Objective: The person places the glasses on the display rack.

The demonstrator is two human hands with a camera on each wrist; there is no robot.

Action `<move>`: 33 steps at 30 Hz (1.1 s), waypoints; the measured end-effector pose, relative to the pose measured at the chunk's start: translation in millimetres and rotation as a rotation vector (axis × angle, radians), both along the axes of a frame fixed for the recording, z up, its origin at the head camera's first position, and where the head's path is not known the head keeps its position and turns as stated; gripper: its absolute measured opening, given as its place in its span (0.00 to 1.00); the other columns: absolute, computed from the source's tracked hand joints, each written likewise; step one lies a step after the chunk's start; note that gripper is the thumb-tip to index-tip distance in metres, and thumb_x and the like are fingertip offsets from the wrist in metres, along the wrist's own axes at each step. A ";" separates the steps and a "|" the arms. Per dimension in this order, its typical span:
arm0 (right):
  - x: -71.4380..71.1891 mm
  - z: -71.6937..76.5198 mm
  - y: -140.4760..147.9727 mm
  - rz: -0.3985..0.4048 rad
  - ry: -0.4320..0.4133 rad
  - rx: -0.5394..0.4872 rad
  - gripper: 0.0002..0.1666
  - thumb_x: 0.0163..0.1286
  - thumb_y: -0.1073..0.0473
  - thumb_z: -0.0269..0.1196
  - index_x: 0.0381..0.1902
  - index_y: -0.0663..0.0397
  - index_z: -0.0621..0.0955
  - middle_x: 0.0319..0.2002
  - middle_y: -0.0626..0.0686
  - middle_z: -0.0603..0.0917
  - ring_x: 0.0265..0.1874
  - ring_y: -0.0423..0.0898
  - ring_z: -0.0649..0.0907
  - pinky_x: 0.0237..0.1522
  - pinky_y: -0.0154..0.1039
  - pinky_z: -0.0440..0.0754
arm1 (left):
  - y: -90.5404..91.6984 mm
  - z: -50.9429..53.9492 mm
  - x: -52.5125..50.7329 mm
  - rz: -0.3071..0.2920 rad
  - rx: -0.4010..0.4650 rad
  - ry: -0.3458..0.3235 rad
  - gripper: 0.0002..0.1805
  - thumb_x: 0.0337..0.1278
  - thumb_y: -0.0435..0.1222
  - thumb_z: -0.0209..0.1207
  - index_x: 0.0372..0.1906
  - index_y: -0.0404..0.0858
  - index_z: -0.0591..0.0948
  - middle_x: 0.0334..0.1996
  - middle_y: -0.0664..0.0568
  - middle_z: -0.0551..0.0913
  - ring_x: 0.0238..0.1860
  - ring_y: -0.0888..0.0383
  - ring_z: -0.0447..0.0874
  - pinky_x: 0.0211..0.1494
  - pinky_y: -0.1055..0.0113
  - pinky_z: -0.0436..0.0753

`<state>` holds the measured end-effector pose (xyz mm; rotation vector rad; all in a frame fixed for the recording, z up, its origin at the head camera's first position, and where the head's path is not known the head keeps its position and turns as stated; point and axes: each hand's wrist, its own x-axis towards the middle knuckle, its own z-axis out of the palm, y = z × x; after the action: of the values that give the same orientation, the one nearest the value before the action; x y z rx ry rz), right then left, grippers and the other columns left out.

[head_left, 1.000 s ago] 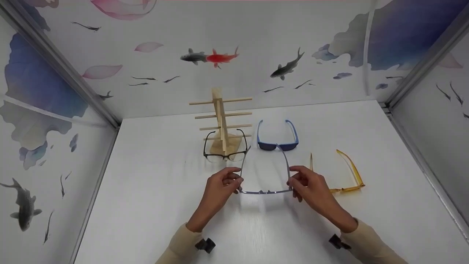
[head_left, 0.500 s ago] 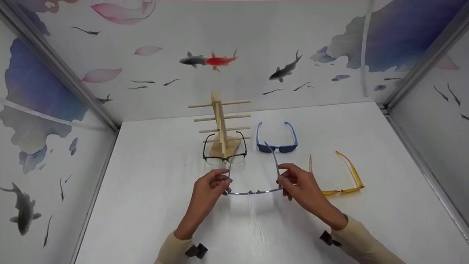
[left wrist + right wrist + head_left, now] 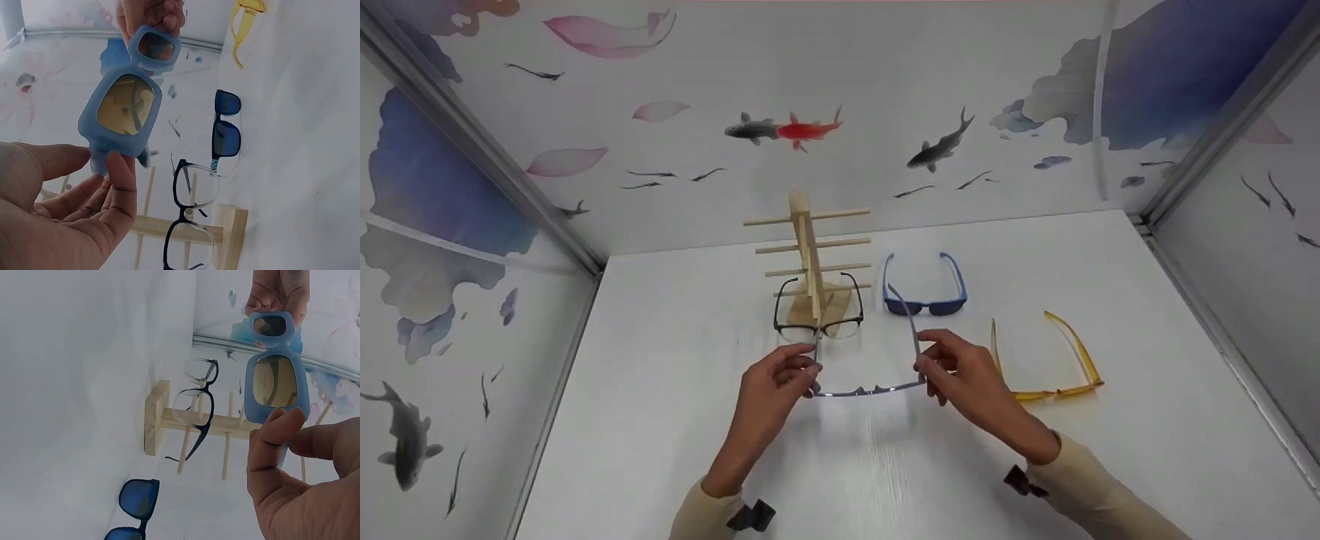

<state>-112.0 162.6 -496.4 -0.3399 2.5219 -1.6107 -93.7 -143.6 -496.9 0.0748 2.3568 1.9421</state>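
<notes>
Light blue-framed glasses point(image 3: 874, 390) with tinted lenses are held up between both hands, arms unfolded and pointing away. My left hand point(image 3: 772, 388) pinches their left end near the hinge; my right hand point(image 3: 971, 379) pinches the right end. In the left wrist view the thumb and fingers of my left hand point(image 3: 73, 208) grip the frame point(image 3: 87, 121) at its corner. The right wrist view shows my right hand point(image 3: 309, 467) holding the other corner of the frame point(image 3: 256, 402). Beyond them, black-rimmed glasses point(image 3: 840, 328) sit at the lowest pegs of a wooden stand point(image 3: 808, 259).
Blue sunglasses point(image 3: 945, 307) stand on the white table point(image 3: 660, 420), right of the stand. Yellow glasses point(image 3: 1076, 390) lie farther right, beside my right hand. Printed panels with fish and petals enclose the table at the back and sides.
Both hands have moved left together with the light blue glasses, which now are nearer the front of the stand. The other glasses have stayed in place.
</notes>
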 end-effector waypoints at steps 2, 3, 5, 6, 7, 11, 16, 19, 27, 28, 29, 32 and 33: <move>-1.2 1.3 -2.3 0.005 -0.004 -0.001 0.22 0.81 0.66 0.66 0.69 0.61 0.81 0.40 0.51 0.90 0.27 0.58 0.87 0.28 0.36 0.88 | -2.0 1.5 0.2 0.005 -0.007 -0.001 0.20 0.76 0.32 0.67 0.67 0.32 0.83 0.48 0.45 0.90 0.43 0.47 0.93 0.49 0.65 0.92; -1.8 1.8 -3.3 0.009 -0.007 -0.002 0.22 0.81 0.66 0.66 0.69 0.61 0.81 0.40 0.51 0.90 0.28 0.58 0.87 0.29 0.36 0.88 | -3.0 2.4 0.3 0.008 -0.011 -0.001 0.20 0.76 0.32 0.67 0.67 0.33 0.83 0.48 0.45 0.90 0.43 0.47 0.93 0.49 0.65 0.92; -2.8 2.9 -5.6 0.019 -0.011 -0.001 0.22 0.81 0.66 0.65 0.69 0.61 0.81 0.40 0.51 0.90 0.28 0.58 0.87 0.29 0.36 0.88 | -5.1 3.5 0.6 0.017 -0.020 -0.004 0.19 0.76 0.32 0.67 0.67 0.34 0.84 0.49 0.45 0.91 0.43 0.48 0.93 0.49 0.65 0.92; -3.3 3.2 -6.6 0.025 -0.014 -0.002 0.22 0.82 0.66 0.65 0.70 0.61 0.80 0.40 0.51 0.90 0.28 0.57 0.87 0.29 0.36 0.88 | -6.2 3.8 0.9 0.021 -0.025 -0.004 0.19 0.76 0.32 0.67 0.67 0.34 0.84 0.49 0.45 0.91 0.43 0.48 0.93 0.49 0.65 0.92; -3.8 3.4 -7.7 0.030 -0.016 -0.004 0.22 0.82 0.66 0.65 0.70 0.61 0.80 0.41 0.51 0.90 0.28 0.57 0.87 0.29 0.36 0.88 | -7.1 4.1 1.0 0.027 -0.031 -0.004 0.19 0.77 0.32 0.67 0.67 0.34 0.84 0.49 0.44 0.91 0.43 0.49 0.93 0.49 0.65 0.92; -6.3 3.6 -12.1 0.043 -0.023 -0.006 0.22 0.82 0.65 0.65 0.71 0.61 0.80 0.41 0.51 0.90 0.28 0.52 0.87 0.29 0.36 0.88 | -10.6 4.4 0.9 0.047 -0.047 -0.004 0.19 0.77 0.32 0.67 0.67 0.35 0.84 0.49 0.44 0.91 0.42 0.51 0.92 0.49 0.66 0.92; -9.4 5.0 -17.2 0.050 -0.019 -0.006 0.23 0.82 0.65 0.64 0.71 0.61 0.79 0.40 0.50 0.89 0.27 0.50 0.86 0.28 0.36 0.88 | -14.7 6.0 -0.1 0.061 -0.031 0.005 0.19 0.76 0.31 0.67 0.66 0.35 0.85 0.49 0.46 0.91 0.43 0.51 0.92 0.50 0.66 0.92; -11.8 5.7 -19.7 0.057 -0.007 -0.018 0.22 0.83 0.65 0.64 0.70 0.61 0.79 0.39 0.50 0.89 0.27 0.53 0.87 0.28 0.36 0.88 | -17.4 7.1 -1.4 0.067 -0.027 0.014 0.18 0.76 0.31 0.67 0.66 0.34 0.85 0.48 0.45 0.91 0.42 0.50 0.92 0.49 0.66 0.92; -19.1 4.6 -26.1 0.107 0.054 -0.054 0.21 0.83 0.65 0.64 0.69 0.66 0.79 0.38 0.53 0.89 0.26 0.55 0.87 0.26 0.34 0.86 | -22.7 9.3 -5.2 0.103 -0.058 -0.012 0.19 0.76 0.30 0.67 0.66 0.32 0.84 0.50 0.40 0.91 0.41 0.52 0.93 0.49 0.68 0.91; -20.0 4.5 -26.8 0.111 0.053 -0.059 0.21 0.83 0.65 0.64 0.69 0.66 0.79 0.38 0.53 0.89 0.26 0.55 0.87 0.26 0.34 0.86 | -23.3 9.8 -5.7 0.106 -0.065 -0.015 0.19 0.76 0.31 0.67 0.66 0.33 0.85 0.50 0.40 0.91 0.41 0.52 0.93 0.49 0.68 0.91; -20.8 4.6 -27.6 0.114 0.051 -0.065 0.21 0.83 0.65 0.64 0.69 0.66 0.79 0.38 0.53 0.89 0.26 0.56 0.87 0.26 0.34 0.86 | -24.2 10.3 -6.1 0.108 -0.072 -0.015 0.19 0.76 0.31 0.67 0.66 0.33 0.85 0.50 0.40 0.91 0.41 0.52 0.93 0.49 0.68 0.91; -22.9 5.2 -30.0 0.116 0.041 -0.068 0.21 0.83 0.65 0.64 0.69 0.65 0.79 0.38 0.53 0.89 0.26 0.55 0.87 0.26 0.34 0.86 | -27.1 11.4 -7.4 0.113 -0.085 -0.013 0.19 0.76 0.31 0.68 0.66 0.33 0.85 0.49 0.41 0.91 0.41 0.51 0.93 0.48 0.68 0.91; -23.6 5.6 -30.9 0.115 0.038 -0.068 0.21 0.82 0.66 0.64 0.69 0.65 0.80 0.38 0.53 0.89 0.26 0.54 0.87 0.26 0.34 0.86 | -28.1 11.6 -8.2 0.114 -0.087 -0.011 0.18 0.76 0.31 0.68 0.65 0.33 0.85 0.48 0.42 0.92 0.41 0.51 0.93 0.48 0.68 0.91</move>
<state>-135.5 131.8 -490.8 -0.5173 2.4298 -1.6634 -101.8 -171.7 -485.3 -0.0770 2.4861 1.8777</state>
